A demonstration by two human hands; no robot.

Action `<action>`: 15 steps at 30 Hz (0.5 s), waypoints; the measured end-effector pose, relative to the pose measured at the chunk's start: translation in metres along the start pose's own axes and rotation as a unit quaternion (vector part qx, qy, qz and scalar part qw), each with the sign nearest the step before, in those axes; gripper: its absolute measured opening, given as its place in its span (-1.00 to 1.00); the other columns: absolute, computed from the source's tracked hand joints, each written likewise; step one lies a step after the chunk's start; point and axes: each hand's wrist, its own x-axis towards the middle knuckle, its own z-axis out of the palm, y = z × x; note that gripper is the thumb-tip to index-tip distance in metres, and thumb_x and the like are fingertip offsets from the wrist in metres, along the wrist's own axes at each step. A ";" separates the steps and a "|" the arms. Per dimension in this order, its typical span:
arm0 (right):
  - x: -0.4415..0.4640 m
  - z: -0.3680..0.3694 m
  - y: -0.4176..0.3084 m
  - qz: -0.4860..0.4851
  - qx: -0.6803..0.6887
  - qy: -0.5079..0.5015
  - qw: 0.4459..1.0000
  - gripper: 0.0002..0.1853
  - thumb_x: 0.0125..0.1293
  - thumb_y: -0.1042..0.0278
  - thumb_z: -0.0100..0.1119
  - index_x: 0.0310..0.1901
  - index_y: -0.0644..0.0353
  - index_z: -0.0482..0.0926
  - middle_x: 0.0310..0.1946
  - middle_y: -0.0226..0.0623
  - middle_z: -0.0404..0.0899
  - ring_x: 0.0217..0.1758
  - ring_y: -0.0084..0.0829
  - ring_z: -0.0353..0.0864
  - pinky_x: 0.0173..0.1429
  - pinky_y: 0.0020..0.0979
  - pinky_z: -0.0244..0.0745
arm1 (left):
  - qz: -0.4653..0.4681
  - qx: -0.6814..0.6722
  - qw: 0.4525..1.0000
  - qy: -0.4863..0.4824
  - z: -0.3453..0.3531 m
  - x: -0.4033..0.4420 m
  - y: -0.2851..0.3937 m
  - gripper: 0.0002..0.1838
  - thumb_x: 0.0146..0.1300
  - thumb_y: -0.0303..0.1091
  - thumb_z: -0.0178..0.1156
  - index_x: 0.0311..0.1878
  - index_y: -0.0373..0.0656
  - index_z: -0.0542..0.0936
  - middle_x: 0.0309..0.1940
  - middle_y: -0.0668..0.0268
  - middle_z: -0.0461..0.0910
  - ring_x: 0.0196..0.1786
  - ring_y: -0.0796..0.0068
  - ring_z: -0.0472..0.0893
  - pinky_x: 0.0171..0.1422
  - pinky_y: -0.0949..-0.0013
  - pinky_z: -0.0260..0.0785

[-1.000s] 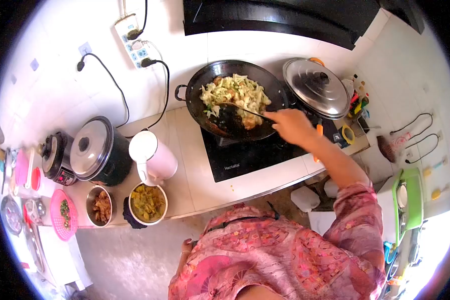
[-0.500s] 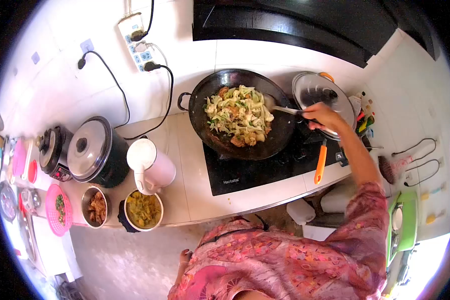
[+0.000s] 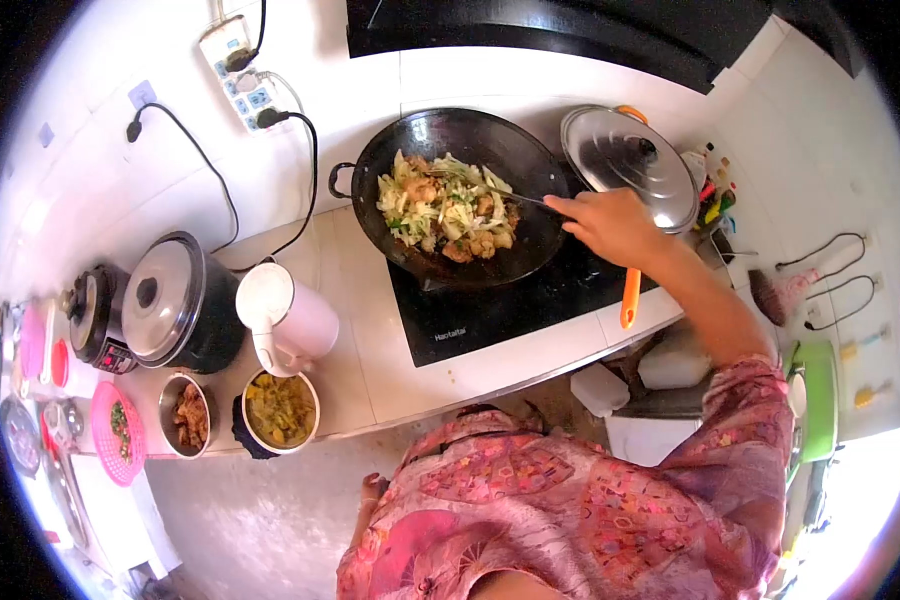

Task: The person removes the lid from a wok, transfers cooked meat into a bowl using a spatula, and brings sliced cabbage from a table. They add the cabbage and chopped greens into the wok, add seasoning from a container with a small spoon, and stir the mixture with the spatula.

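Observation:
My right hand point(image 3: 610, 222) is closed around the dark handle of a spatula point(image 3: 515, 195). Its blade reaches into the food in a black wok point(image 3: 530, 245), partly buried there. Pale chopped vegetables, bits of green and browned chunks point(image 3: 450, 205) lie in the wok, which stands on the black cooktop point(image 3: 450, 325). A lid point(image 3: 620, 150) leans behind my right hand, and an orange handle point(image 3: 631, 298) sticks out below it. Down by my side hangs my left hand point(image 3: 374, 487), small in view and away from the counter; its fingers are too unclear to read.
Left of the cooktop stand a white pitcher point(image 3: 290, 320), a large lidded pot point(image 3: 210, 330), a bowl of browned pieces point(image 3: 187, 412) and a pot of yellowish food point(image 3: 281, 412). A pink basket point(image 3: 117, 435) sits further left. Cords hang from a power strip point(image 3: 238, 80). Above is a black hood point(image 3: 530, 40).
My right hand has moved left toward the wok, pushing the spatula from the wok's right side into the food. The food has shifted. The whole view has moved slightly.

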 end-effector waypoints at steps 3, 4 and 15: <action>-0.016 -0.038 -0.012 0.013 -0.047 -0.044 0.998 -0.58 0.27 0.12 0.11 0.14 0.01 0.50 -0.33 -0.15 0.63 -0.27 -0.11 0.61 -0.15 -0.12 0.50 | -0.008 -0.038 0.999 -0.005 -0.003 0.017 -0.007 -0.56 0.17 -0.43 0.26 0.09 -0.21 0.35 -0.39 0.13 0.62 -0.37 0.36 0.62 -0.29 0.33 0.54; -0.022 -0.047 -0.005 0.022 -0.042 -0.028 0.998 -0.60 0.24 0.18 0.16 0.11 0.04 0.53 -0.36 -0.15 0.63 -0.32 -0.16 0.62 -0.18 -0.19 0.50 | -0.027 -0.078 0.996 0.015 -0.004 0.026 -0.013 -0.57 0.18 -0.42 0.25 0.09 -0.20 0.36 -0.40 0.14 0.62 -0.38 0.37 0.62 -0.32 0.32 0.53; 0.019 -0.042 0.102 0.374 0.420 -0.277 0.779 -0.77 0.22 0.30 0.20 -0.11 0.17 0.58 -0.60 -0.29 0.54 -0.75 -0.71 0.31 -0.75 -0.61 0.07 | -0.034 -0.047 0.998 0.025 0.009 0.002 -0.027 -0.57 0.15 -0.31 0.31 0.05 -0.22 0.46 -0.38 0.11 0.65 -0.39 0.40 0.64 -0.32 0.37 0.51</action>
